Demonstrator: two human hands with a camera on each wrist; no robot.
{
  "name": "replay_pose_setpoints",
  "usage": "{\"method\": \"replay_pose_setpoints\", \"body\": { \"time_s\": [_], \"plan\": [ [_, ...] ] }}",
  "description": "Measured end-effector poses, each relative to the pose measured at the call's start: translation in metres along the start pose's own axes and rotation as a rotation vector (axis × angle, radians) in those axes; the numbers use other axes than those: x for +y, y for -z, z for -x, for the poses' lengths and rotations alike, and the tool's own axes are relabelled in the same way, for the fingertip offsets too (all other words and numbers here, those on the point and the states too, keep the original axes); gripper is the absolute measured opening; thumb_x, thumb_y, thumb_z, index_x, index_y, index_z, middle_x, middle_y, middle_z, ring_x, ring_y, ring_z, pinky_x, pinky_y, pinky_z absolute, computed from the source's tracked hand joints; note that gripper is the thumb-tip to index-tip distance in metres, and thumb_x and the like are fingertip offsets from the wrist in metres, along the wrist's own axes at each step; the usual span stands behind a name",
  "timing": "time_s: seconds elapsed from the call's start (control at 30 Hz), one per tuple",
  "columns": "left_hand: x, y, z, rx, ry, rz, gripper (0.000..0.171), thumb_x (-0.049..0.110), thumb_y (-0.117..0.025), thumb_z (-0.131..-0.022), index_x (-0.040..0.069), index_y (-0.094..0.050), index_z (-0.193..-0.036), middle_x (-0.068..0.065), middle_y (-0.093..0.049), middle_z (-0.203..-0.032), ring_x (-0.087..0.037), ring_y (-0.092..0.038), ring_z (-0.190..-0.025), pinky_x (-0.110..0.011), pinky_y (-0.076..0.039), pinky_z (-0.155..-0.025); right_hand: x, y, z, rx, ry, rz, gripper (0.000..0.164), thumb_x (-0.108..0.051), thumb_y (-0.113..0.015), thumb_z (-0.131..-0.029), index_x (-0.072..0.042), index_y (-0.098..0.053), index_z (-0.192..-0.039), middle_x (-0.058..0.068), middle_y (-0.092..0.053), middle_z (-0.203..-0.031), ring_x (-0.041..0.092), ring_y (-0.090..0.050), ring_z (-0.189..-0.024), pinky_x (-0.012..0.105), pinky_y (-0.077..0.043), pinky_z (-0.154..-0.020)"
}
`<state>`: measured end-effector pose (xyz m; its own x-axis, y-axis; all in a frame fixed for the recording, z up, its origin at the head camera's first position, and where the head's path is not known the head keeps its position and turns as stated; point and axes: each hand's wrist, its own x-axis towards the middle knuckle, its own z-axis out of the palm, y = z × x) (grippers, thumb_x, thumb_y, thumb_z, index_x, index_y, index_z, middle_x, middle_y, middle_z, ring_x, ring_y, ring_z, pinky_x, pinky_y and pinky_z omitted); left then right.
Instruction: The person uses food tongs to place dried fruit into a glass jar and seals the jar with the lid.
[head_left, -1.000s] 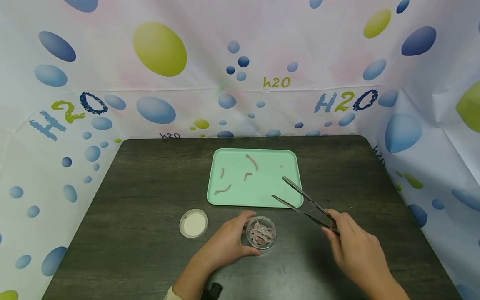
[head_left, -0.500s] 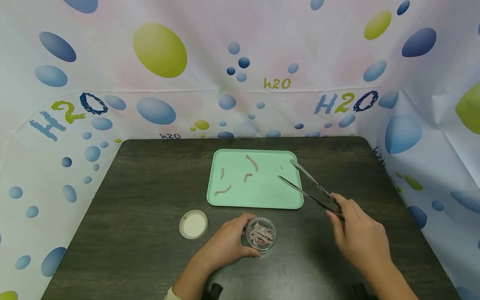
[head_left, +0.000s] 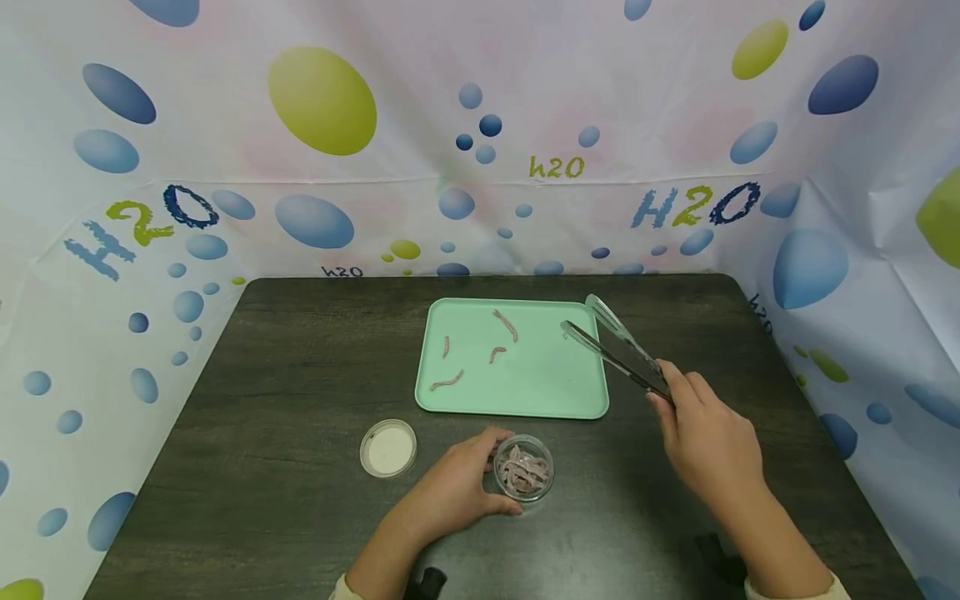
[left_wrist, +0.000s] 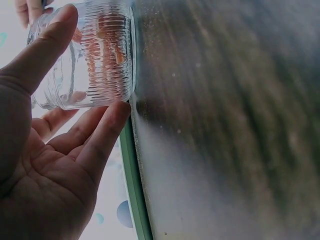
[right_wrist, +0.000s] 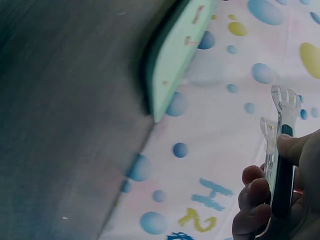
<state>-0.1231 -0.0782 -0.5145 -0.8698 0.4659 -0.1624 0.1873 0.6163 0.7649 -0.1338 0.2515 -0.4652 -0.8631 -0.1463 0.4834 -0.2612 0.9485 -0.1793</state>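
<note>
My left hand (head_left: 457, 483) holds a small glass jar (head_left: 551, 472), thumb on one side and fingers on the other. Pinkish worm-like strips (head_left: 522, 470) lie inside it; through the ribbed wall (left_wrist: 107, 55) they look orange in the left wrist view. In my right hand (head_left: 716, 437) are metal tongs (head_left: 611, 357), gripped near the rear end, their arms spread with nothing between the tips. Those tips hang over the right end of a mint-green tray (head_left: 517, 396). Several pink strips (head_left: 506, 325) lie scattered on the tray, and a tiny bit (head_left: 565, 336) shows close to the lower tip.
A round lid (head_left: 388, 448) with a pale inside lies left of the jar. Everything stands on a dark wood-grain table (head_left: 300, 375). Behind and at both sides hangs a white sheet (head_left: 405, 108) with blue and green dots.
My right hand has carried the tongs forward, from the tray's front right corner toward its back right, first drifting right and then slightly back left. My left hand and the jar stay put.
</note>
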Motion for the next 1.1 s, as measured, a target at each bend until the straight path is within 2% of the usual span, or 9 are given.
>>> {"method": "replay_pose_setpoints", "body": {
  "time_s": [0.07,0.23,0.4,0.63,0.83,1.1],
  "plan": [
    [0.000,0.000,0.000,-0.002,0.000,0.002,0.089,0.033,-0.100,-0.077,0.015,-0.054,-0.151,-0.008,-0.068,-0.145,-0.030,-0.077,-0.120,-0.033,-0.064,-0.099,0.003,-0.006,-0.002,-0.045,-0.049,-0.015,0.050,-0.018,-0.076,-0.102,-0.003,-0.061,-0.147,0.020,-0.069,-0.107,0.016,-0.047,-0.055,0.030,-0.031,-0.044],
    [-0.001,0.000,0.001,-0.003,0.001,0.003,0.089,0.033,-0.100,-0.078,0.015,-0.054,-0.151,-0.009,-0.067,-0.147,-0.031,-0.077,-0.119,-0.034,-0.064,-0.099,0.012,-0.019,-0.009,-0.188,-0.166,-0.044,0.049,-0.025,-0.067,-0.107,-0.002,-0.057,-0.150,0.025,-0.069,-0.119,0.026,-0.056,-0.061,0.040,-0.040,-0.046],
    [-0.001,-0.001,0.001,0.003,-0.008,0.004,0.088,0.032,-0.100,-0.078,0.014,-0.054,-0.150,-0.009,-0.067,-0.146,-0.031,-0.078,-0.118,-0.034,-0.064,-0.099,0.016,-0.032,-0.016,-0.282,-0.185,-0.051,0.047,-0.025,-0.063,-0.111,-0.002,-0.055,-0.151,0.026,-0.071,-0.125,0.036,-0.067,-0.071,0.048,-0.048,-0.050],
    [-0.003,-0.001,0.000,0.003,-0.014,0.014,0.088,0.032,-0.100,-0.078,0.014,-0.054,-0.151,-0.008,-0.067,-0.146,-0.031,-0.078,-0.118,-0.032,-0.064,-0.099,0.011,-0.046,-0.024,-0.316,-0.199,-0.043,0.038,-0.023,-0.065,-0.110,-0.005,-0.064,-0.142,0.018,-0.074,-0.110,0.027,-0.057,-0.060,0.043,-0.043,-0.048],
    [-0.003,0.000,0.000,-0.003,-0.013,0.022,0.088,0.033,-0.100,-0.078,0.015,-0.054,-0.151,-0.008,-0.068,-0.145,-0.030,-0.077,-0.120,-0.032,-0.064,-0.099,0.010,-0.056,-0.030,-0.321,-0.199,-0.012,0.035,-0.022,-0.067,-0.108,-0.004,-0.067,-0.139,0.017,-0.075,-0.105,0.029,-0.059,-0.060,0.044,-0.044,-0.047],
    [-0.004,0.000,0.000,-0.008,-0.009,0.021,0.089,0.034,-0.100,-0.078,0.015,-0.053,-0.151,-0.008,-0.068,-0.145,-0.031,-0.077,-0.119,-0.034,-0.064,-0.098,0.010,-0.065,-0.032,-0.311,-0.179,0.031,0.035,-0.020,-0.071,-0.106,-0.003,-0.070,-0.136,0.016,-0.073,-0.096,0.025,-0.053,-0.052,0.041,-0.041,-0.043]
  ]
}}
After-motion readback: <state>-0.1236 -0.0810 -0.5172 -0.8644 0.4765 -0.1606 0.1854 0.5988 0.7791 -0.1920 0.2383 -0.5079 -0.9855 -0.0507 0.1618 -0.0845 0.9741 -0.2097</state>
